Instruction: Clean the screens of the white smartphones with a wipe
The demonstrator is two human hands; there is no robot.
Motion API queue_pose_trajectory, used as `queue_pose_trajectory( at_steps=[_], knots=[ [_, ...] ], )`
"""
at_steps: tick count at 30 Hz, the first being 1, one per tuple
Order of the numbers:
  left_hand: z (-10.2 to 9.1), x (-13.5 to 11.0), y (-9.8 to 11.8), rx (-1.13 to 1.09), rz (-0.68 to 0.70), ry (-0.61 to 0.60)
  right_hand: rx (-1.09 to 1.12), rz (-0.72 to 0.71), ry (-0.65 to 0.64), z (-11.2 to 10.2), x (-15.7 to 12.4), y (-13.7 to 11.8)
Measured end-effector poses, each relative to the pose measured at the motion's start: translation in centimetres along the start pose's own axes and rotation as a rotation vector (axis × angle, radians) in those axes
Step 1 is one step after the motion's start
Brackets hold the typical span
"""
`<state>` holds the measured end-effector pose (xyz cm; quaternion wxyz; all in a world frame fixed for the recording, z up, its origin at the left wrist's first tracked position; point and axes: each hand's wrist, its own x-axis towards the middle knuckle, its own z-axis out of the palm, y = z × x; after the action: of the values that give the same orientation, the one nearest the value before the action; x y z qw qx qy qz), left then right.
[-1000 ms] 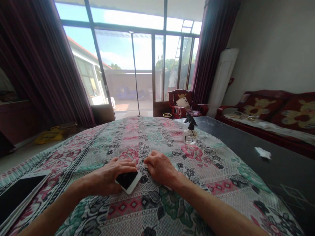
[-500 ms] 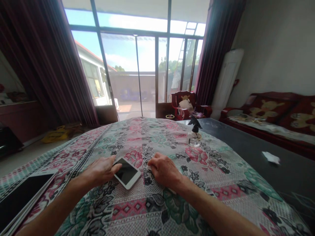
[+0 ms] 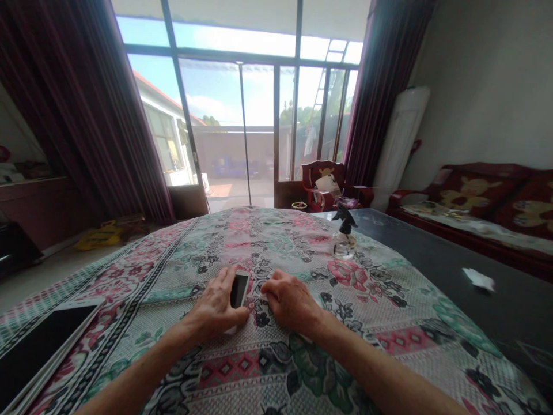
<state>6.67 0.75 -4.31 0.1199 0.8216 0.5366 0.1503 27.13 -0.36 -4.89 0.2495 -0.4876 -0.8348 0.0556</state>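
Observation:
A white smartphone with a dark screen lies on the floral cloth in front of me. My left hand rests over its near end, fingers wrapped along its left side and thumb across the bottom. My right hand sits just to the right of the phone, knuckles up and fingers curled down onto the cloth. Whether anything is under those fingers is hidden.
A clear spray bottle with a black trigger stands farther back on the right. A dark tablet lies at the left edge. Right of the cloth is bare dark tabletop with a white scrap. A red sofa lines the right wall.
My left hand has turned the phone from a slanted lie to pointing away from me and now covers its near end. The right hand has stayed in place.

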Motion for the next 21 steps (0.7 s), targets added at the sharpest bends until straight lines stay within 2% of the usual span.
queue_pose_trajectory(
  at_steps=[2, 3, 4, 6, 8, 15, 18, 21],
  knots=[
    [-1.4, -0.3, -0.5, -0.003, 0.069, -0.223, 0.008, -0.008, -0.005, 0.1, 0.0, 0.1],
    [-2.2, -0.5, -0.8, -0.01, 0.133, -0.306, 0.013, -0.01, -0.007, 0.1, 0.0, 0.1],
    [-3.0, -0.7, -1.1, -0.015, 0.168, -0.341, 0.017, -0.011, -0.009, 0.1, 0.0, 0.1],
    [-4.1, -1.0, -1.5, -0.002, 0.151, -0.325, 0.025, -0.009, -0.015, 0.0, 0.0, 0.2],
    [-4.4, -1.2, -1.4, -0.005, 0.095, -0.263, 0.026, -0.005, -0.017, 0.0, 0.0, 0.2],
    [-1.3, -0.5, -0.3, 0.03, 0.042, -0.073, 0.037, 0.002, -0.007, 0.0, -0.2, 0.0],
    [-1.4, -0.3, -0.7, 0.035, 0.095, -0.084, 0.033, 0.046, 0.036, 0.2, -0.2, 0.0],
    [-2.9, -0.4, -1.4, -0.101, 0.16, -0.172, 0.023, 0.109, 0.04, 0.3, -0.2, -0.2]
  ],
)
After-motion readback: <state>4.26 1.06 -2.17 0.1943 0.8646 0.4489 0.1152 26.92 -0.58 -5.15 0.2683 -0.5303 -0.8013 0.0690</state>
